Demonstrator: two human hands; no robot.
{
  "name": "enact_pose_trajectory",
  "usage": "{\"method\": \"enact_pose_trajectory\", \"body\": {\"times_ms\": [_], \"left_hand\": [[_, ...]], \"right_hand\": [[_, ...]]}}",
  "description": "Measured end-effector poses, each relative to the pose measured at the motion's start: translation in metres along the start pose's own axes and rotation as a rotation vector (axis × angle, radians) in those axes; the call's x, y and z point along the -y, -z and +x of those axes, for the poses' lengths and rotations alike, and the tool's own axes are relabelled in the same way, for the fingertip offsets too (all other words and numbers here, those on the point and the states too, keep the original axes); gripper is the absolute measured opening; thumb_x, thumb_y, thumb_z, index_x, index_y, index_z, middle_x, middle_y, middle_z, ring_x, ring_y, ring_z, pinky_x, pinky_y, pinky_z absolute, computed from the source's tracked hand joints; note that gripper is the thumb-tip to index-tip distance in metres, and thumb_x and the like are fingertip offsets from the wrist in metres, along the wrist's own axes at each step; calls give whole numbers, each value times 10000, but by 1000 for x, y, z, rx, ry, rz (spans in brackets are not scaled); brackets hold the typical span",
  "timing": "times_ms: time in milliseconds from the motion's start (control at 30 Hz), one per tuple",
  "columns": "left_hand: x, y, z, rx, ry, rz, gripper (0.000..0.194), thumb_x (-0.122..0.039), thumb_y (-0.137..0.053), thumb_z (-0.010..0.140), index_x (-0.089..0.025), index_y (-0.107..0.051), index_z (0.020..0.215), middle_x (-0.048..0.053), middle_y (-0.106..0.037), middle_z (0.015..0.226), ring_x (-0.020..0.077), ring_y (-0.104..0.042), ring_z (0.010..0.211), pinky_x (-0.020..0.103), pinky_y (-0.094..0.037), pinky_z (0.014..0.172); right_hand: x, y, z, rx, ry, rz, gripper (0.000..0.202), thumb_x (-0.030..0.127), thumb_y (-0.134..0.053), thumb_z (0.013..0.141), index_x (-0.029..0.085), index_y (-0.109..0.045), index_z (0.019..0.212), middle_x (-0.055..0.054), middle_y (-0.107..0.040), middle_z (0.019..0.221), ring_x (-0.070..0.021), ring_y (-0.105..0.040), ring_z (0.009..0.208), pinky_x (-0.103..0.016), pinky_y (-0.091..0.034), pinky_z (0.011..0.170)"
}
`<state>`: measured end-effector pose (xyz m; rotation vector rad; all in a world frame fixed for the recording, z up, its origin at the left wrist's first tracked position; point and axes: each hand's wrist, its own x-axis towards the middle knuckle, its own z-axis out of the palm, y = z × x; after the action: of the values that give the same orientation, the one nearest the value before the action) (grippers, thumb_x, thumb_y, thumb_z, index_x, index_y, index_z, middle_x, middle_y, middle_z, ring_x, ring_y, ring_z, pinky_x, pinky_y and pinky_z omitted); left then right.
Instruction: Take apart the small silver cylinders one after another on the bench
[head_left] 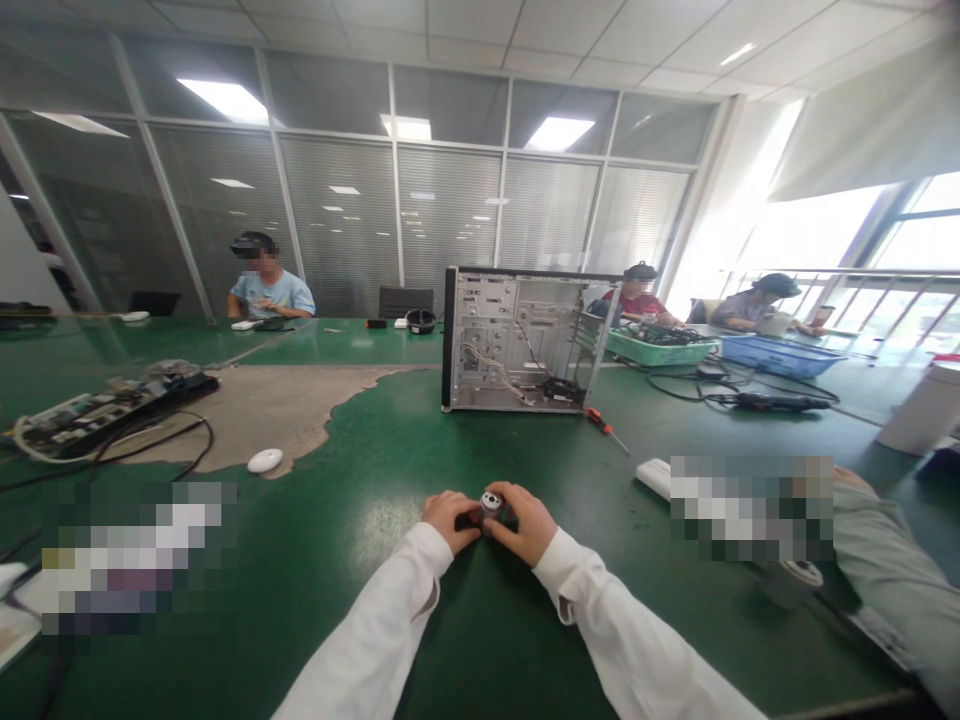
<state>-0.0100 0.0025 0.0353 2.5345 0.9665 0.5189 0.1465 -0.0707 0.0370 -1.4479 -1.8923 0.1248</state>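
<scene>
A small grey metal cylinder point(491, 505) with dark holes in its round top sits upright between my hands, low over the green table. My left hand point(448, 518) pinches its left side with thumb and index finger. On the other side, my right hand point(529, 522) is closed around it, the index finger at the upper edge and the thumb across the front. Something reddish shows beside the cylinder, too small to make out. Beyond my hands stands an opened computer case point(525, 340), with loose cables inside. An orange-handled screwdriver point(598, 421) lies by its lower right corner.
Cables and a power strip point(120, 405) lie at left, near a white oval object point(265, 460). A green basket point(660, 347) and a blue basket point(784, 355) stand at right. A co-worker's sleeve point(892, 560) reaches in from the right. Other people sit across the table.
</scene>
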Motion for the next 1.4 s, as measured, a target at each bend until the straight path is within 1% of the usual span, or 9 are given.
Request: {"method": "enact_pose_trajectory", "body": {"times_ms": [200,433,600,733,833,967,1067,1267,1400], "left_hand": [[3,-1,3,-83,42,-87,266,-192,-524,645,-185,-601,900,6,-641,810,163,-534,831,290,-376,792],[6,-4,5,-112,33,-84,246,-182,-505,649,-179,-604,875,4,-646,787,158,-539,813,279,-395,776],[8,-6,5,-120,29,-81,239,-183,-501,648,-181,-606,863,1,-646,783,156,-538,807,278,-399,766],[8,-6,4,-118,31,-72,238,-183,-497,649,-184,-606,861,-1,-644,782,152,-539,799,275,-401,762],[7,-6,4,-121,35,-71,235,-183,-495,654,-184,-607,860,0,-643,782,150,-539,797,271,-402,759],[7,-5,5,-131,54,-79,233,-165,-491,658,-175,-608,859,11,-641,782,151,-541,794,268,-406,753],[9,-5,7,-162,83,-81,232,-136,-496,651,-171,-609,851,16,-638,780,151,-541,796,269,-404,762],[16,-5,7,-214,139,-95,226,-113,-497,647,-161,-609,838,25,-634,776,147,-548,781,273,-409,770],[18,-7,7,-215,143,-109,219,-126,-490,655,-156,-613,833,27,-640,777,147,-552,786,275,-410,775]], "right_hand": [[-36,37,-39,-98,-186,-248,326,305,-454,686,194,-467,992,-46,-542,839,-158,-503,762,-285,-403,700],[-121,94,-90,-404,-726,-667,373,379,-425,666,157,-483,960,-66,-532,762,-213,-508,724,-331,-394,657],[-146,113,-105,-578,-926,-714,489,362,-454,657,94,-427,1065,-179,-431,977,-277,-459,857,-369,-391,643],[-138,117,-101,-757,-815,-732,579,312,-499,625,90,-357,1140,-208,-299,1098,-328,-371,975,-413,-380,675],[-117,108,-89,-798,-572,-701,462,312,-456,679,127,-408,1099,-169,-318,1103,-308,-371,990,-442,-361,745],[-73,69,-61,-343,-137,-482,362,263,-387,751,176,-427,1100,-114,-429,1052,-216,-443,961,-378,-378,822],[-42,33,-35,-27,45,-321,418,248,-394,758,218,-372,1174,-91,-422,1133,-186,-433,1023,-340,-392,850],[-17,-18,15,99,199,-189,332,134,-369,760,241,-524,1033,-53,-545,976,-147,-482,913,-301,-414,793],[-24,-26,25,75,211,-116,276,100,-361,751,218,-597,832,-33,-578,814,-123,-508,790,-249,-426,715]]}}
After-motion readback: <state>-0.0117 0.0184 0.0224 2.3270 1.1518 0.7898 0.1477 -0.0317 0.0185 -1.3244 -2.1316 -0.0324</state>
